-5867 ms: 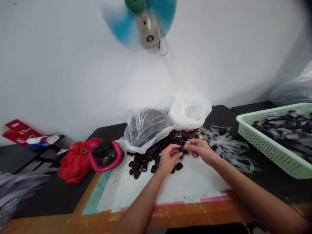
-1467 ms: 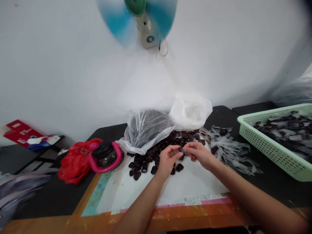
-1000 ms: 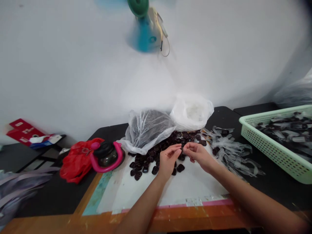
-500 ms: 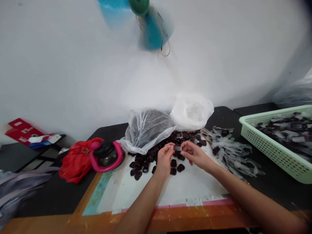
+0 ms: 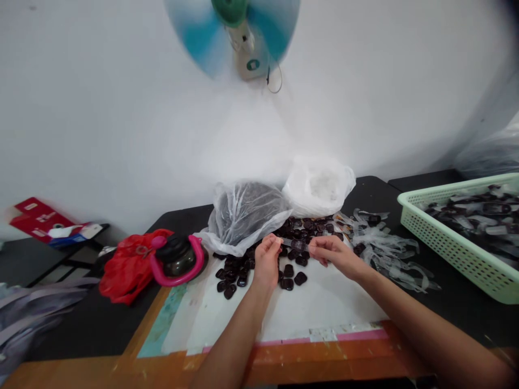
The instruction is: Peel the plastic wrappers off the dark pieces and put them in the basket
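My left hand point(image 5: 266, 259) and my right hand point(image 5: 331, 252) each pinch one end of a thin clear plastic strip with a small dark piece point(image 5: 298, 245) in its middle, held stretched between them just above the table. Under them lies a heap of several small dark glossy pieces point(image 5: 259, 259) on a white sheet point(image 5: 324, 302). Loose clear plastic strips point(image 5: 385, 254) lie just right of my right hand.
Behind the heap stand a clear bag of dark pieces point(image 5: 243, 213) and a white bag point(image 5: 318, 186). A green basket point(image 5: 454, 240) of wrapped pieces is at the right. A red bag point(image 5: 125, 267) and a pink-handled pot point(image 5: 178, 259) sit left. A fan point(image 5: 235, 32) spins above.
My hands have drawn apart, the left going left and the right going right, and the strip with the dark piece is now stretched between them.
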Tool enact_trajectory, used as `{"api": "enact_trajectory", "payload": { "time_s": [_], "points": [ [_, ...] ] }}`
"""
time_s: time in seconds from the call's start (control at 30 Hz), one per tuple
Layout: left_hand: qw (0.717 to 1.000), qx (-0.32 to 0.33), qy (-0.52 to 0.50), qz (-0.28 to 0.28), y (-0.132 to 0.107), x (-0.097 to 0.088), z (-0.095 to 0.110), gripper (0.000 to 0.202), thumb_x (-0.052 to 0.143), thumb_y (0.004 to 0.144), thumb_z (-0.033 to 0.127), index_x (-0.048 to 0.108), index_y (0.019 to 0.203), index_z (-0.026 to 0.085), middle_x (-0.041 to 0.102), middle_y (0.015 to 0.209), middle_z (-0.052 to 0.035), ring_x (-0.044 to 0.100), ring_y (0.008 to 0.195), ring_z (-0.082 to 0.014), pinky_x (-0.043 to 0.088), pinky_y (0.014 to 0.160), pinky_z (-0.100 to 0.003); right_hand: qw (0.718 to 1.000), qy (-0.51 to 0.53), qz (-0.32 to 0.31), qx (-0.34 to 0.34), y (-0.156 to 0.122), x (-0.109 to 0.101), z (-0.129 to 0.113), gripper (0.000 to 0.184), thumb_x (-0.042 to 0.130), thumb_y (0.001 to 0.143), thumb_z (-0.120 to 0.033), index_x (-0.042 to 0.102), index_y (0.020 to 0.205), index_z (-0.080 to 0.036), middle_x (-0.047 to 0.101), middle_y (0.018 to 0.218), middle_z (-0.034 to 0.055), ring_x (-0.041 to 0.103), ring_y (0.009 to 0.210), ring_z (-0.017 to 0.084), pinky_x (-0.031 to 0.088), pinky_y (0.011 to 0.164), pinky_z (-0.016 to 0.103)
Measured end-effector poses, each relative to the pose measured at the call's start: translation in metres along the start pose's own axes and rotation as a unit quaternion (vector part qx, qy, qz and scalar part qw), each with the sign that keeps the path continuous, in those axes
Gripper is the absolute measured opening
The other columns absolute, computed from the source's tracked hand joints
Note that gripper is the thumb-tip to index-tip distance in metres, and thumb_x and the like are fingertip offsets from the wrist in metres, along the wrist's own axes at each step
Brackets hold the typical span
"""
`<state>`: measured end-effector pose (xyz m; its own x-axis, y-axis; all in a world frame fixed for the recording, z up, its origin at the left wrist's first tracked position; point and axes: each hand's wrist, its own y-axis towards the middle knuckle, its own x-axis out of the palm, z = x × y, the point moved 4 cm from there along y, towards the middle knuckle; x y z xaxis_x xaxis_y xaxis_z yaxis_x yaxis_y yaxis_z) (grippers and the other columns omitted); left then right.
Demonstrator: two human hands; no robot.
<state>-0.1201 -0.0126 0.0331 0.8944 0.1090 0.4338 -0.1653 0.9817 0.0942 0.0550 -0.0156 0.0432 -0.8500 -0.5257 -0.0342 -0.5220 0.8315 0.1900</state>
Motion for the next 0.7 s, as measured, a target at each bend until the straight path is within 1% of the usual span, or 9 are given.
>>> {"api": "enact_trajectory", "payload": {
  "time_s": [0.17,0.27,0.33,0.4,0.47,0.5,0.57,0.63,0.7],
  "points": [
    [1.000,0.002,0.015,-0.004,-0.001,-0.001,-0.002,0.020,0.069,0.070,0.030,0.061,0.067,0.012,0.050,0.088,-0.0019,0.048,0.073,-0.0082,0.040,0.064,-0.020,1.000,0.003,0.011,0.002,0.000,-0.002,0.001,0.019,0.053,0.082,-0.025,0.050,0.065,-0.016,0.042,0.058,-0.0033,0.037,0.050,0.008,0.031,0.047,0.022],
    [0.993,0.049,0.089,-0.053,-0.004,0.000,0.011,0.028,0.065,0.075,0.033,0.060,0.098,0.018,0.052,0.112,-0.0067,0.054,0.093,-0.0160,0.045,0.074,-0.025,1.000,-0.001,0.023,-0.001,0.000,-0.002,0.002,0.017,0.050,0.080,-0.022,0.049,0.064,-0.017,0.041,0.059,-0.0032,0.039,0.051,0.009,0.034,0.048,0.022],
    [0.969,0.116,0.179,-0.124,-0.009,0.007,0.025,0.053,0.069,0.073,0.032,0.049,0.121,0.025,0.045,0.131,-0.0089,0.050,0.111,-0.0224,0.045,0.086,-0.033,0.999,0.008,0.031,-0.006,0.000,-0.003,0.002,0.017,0.048,0.080,-0.020,0.047,0.063,-0.017,0.041,0.059,-0.0028,0.040,0.051,0.009,0.036,0.049,0.022],
    [0.920,0.178,0.282,-0.207,-0.017,0.018,0.033,0.070,0.075,0.067,0.030,0.044,0.130,0.026,0.042,0.137,-0.0101,0.044,0.121,-0.0264,0.038,0.098,-0.040,0.999,0.017,0.027,-0.011,0.000,-0.002,0.000,0.018,0.047,0.079,-0.020,0.046,0.061,-0.017,0.042,0.060,-0.0022,0.040,0.052,0.009,0.037,0.049,0.022],
    [0.873,0.220,0.351,-0.257,-0.024,0.026,0.034,0.070,0.078,0.064,0.031,0.050,0.127,0.024,0.049,0.132,-0.0110,0.044,0.121,-0.0275,0.034,0.103,-0.043,0.999,0.027,0.014,-0.011,0.000,0.001,-0.001,0.020,0.048,0.080,-0.023,0.045,0.061,-0.017,0.043,0.061,-0.0019,0.041,0.053,0.009,0.038,0.050,0.022],
    [0.861,0.234,0.362,-0.269,-0.027,0.029,0.033,0.063,0.077,0.065,0.031,0.054,0.123,0.022,0.054,0.126,-0.0112,0.048,0.118,-0.0269,0.035,0.102,-0.043,0.999,0.033,0.008,-0.009,-0.001,0.003,-0.001,0.022,0.049,0.081,-0.026,0.045,0.061,-0.017,0.043,0.062,-0.0019,0.041,0.054,0.009,0.039,0.050,0.022],
    [0.861,0.247,0.352,-0.273,-0.031,0.033,0.030,0.045,0.073,0.070,0.030,0.062,0.113,0.020,0.063,0.112,-0.0107,0.056,0.104,-0.0242,0.043,0.094,-0.039,0.999,0.042,0.000,-0.009,-0.001,0.007,-0.002,0.028,0.052,0.084,-0.034,0.045,0.062,-0.017,0.042,0.062,-0.0019,0.042,0.054,0.009,0.041,0.050,0.022],
    [0.874,0.243,0.334,-0.255,-0.033,0.034,0.028,0.029,0.069,0.074,0.027,0.067,0.102,0.019,0.067,0.098,-0.0100,0.061,0.092,-0.0218,0.048,0.085,-0.036,0.999,0.040,-0.003,-0.020,-0.002,0.010,-0.005,0.033,0.054,0.084,-0.041,0.046,0.063,-0.017,0.042,0.064,-0.0016,0.042,0.056,0.010,0.042,0.050,0.022],
    [0.886,0.239,0.325,-0.228,-0.034,0.034,0.027,0.024,0.069,0.074,0.025,0.070,0.098,0.019,0.067,0.095,-0.0101,0.061,0.087,-0.0214,0.048,0.082,-0.035,0.999,0.037,-0.005,-0.031,-0.002,0.012,-0.007,0.036,0.057,0.083,-0.046,0.047,0.064,-0.017,0.043,0.066,-0.0011,0.043,0.058,0.010,0.044,0.050,0.022]
  ]
}}
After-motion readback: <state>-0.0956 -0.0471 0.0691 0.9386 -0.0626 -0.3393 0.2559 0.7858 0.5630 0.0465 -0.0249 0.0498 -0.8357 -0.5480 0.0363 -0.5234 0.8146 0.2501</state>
